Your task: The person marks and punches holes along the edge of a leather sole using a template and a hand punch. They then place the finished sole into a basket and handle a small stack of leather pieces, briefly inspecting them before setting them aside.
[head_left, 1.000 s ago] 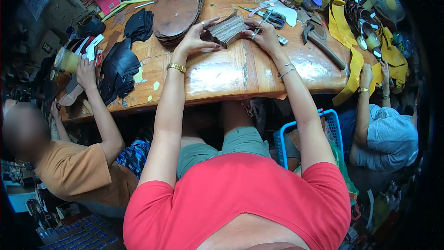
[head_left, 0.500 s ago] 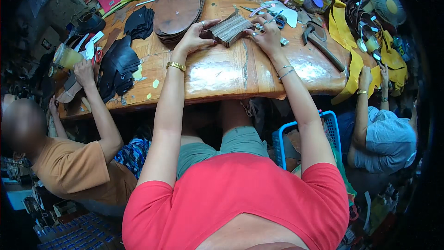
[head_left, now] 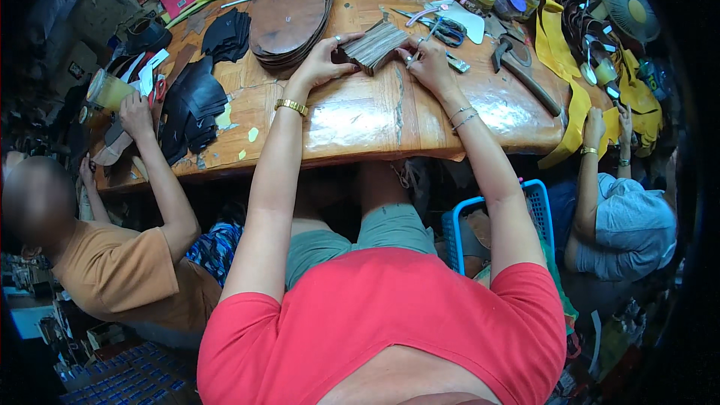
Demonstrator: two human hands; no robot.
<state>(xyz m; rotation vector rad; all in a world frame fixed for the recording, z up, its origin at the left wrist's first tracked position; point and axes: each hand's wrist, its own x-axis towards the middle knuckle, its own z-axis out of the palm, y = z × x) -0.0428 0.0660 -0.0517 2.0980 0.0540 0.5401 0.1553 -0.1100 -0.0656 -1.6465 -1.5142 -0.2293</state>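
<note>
A stack of thin brown strips [head_left: 374, 46], edges facing up and probably leather, sits on the wooden table between my hands. My left hand [head_left: 324, 63] closes on its left end, thumb at the near side and fingers behind. At the stack's right end is my right hand [head_left: 429, 66], fingers bent and pinching a slim pen-like stick [head_left: 434, 27] that points up and away. Its tip is hidden by the fingers. Just beyond that hand lie dark-handled scissors [head_left: 451, 31], and a small metal piece [head_left: 458, 64] rests beside the knuckles.
Large brown leather pieces [head_left: 291, 19] are piled to the left, near black leather pieces [head_left: 193, 101]. A hammer [head_left: 525, 79] and yellow strips [head_left: 574, 112] lie right. Co-workers sit at both sides, one in an orange shirt [head_left: 124, 270]. A blue basket [head_left: 450, 236] stands by my right arm.
My right hand has turned and drawn slightly left, swinging the pen-like stick more upright. More of the scissors and the metal piece shows now. My left hand has shifted slightly right.
</note>
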